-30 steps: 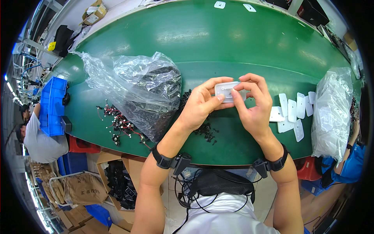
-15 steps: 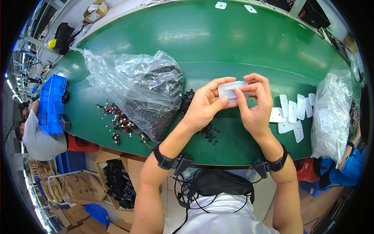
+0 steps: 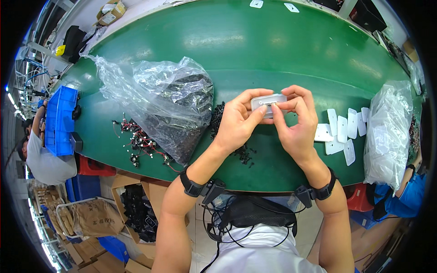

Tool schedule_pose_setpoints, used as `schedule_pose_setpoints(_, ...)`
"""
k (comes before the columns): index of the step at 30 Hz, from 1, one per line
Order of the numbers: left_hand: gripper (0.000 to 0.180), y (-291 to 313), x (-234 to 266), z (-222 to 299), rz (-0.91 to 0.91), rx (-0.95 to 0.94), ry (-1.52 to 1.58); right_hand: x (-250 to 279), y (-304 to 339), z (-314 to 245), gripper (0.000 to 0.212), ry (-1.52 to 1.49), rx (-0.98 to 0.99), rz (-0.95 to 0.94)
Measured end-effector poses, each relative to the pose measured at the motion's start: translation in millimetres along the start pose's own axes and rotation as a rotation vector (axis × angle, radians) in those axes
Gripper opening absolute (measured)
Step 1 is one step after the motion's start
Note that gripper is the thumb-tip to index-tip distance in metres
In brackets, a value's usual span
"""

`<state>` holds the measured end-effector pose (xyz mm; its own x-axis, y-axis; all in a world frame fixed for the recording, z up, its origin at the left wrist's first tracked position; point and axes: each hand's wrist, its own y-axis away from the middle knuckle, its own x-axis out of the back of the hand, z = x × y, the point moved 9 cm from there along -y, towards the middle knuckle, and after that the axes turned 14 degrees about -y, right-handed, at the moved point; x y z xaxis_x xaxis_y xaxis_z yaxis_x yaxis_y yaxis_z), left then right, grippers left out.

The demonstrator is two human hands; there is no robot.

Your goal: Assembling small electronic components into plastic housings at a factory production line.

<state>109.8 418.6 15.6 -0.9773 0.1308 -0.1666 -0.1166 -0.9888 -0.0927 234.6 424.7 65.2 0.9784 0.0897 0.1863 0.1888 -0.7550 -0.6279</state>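
A shallow white plastic cover [image 3: 260,102] with a raised rim is held above the table, tilted so its inner side faces me. My left hand [image 3: 233,125] is closed on its left end, thumb along the near edge and fingers behind. My right hand [image 3: 298,129] is closed at the right end, its thumb and forefinger pinched together over the cover's middle. Something tiny and dark shows by those fingertips, too small to make out. Small black plastic parts [image 3: 244,154] lie in a loose pile beneath and left of my hands.
Left of my hands lies a clear bag [image 3: 182,100] of black parts, beside wired components [image 3: 143,141]. Several white covers [image 3: 341,129] lie to the right, before another plastic bag [image 3: 387,136]. A blue bin [image 3: 60,120] stands far left. Co-workers sit at both ends of the table.
The cover has tipped and shifted slightly left in my hands. My right thumb and forefinger have moved a little left over its middle, where a small dark spot now shows.
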Motion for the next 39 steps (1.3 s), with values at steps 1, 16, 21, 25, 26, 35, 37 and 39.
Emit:
schedule_pose_setpoints(1,0.030,-0.2,2.9,-0.2,0.030,-0.002,-0.018,-0.7,0.1,2.3,0.013,-0.026,-0.023,-0.006)
schedule_pose_setpoints(16,0.026,-0.4,5.6,2.7,0.035,0.007,-0.040,-6.6,7.1,16.3,0.032,-0.252,-0.253,0.010)
schedule_pose_setpoints(21,0.026,0.0,5.4,0.1,0.039,-0.004,-0.041,-13.9,9.6,23.3,0.033,-0.225,-0.258,-0.083)
schedule_pose_setpoints(25,0.026,0.9,5.8,1.0,0.048,-0.021,-0.054,-14.3,10.5,18.8,0.029,-0.191,-0.281,-0.063)
schedule_pose_setpoints(26,0.026,0.1,5.7,0.7,0.046,-0.020,-0.052,-14.0,10.8,19.4,0.029,-0.165,-0.290,-0.067)
schedule_pose_setpoints(35,0.025,-0.4,6.8,-1.2,0.048,0.012,-0.042,-14.1,7.3,23.1,0.028,-0.296,-0.332,-0.090)
schedule_pose_setpoints(37,0.025,-0.3,6.1,-1.3,0.043,0.014,-0.039,-13.1,8.0,23.3,0.028,-0.297,-0.346,-0.086)
schedule_pose_setpoints(39,0.026,-0.4,6.4,-3.1,0.032,0.015,-0.042,-12.6,8.1,23.6,0.028,-0.299,-0.358,-0.081)
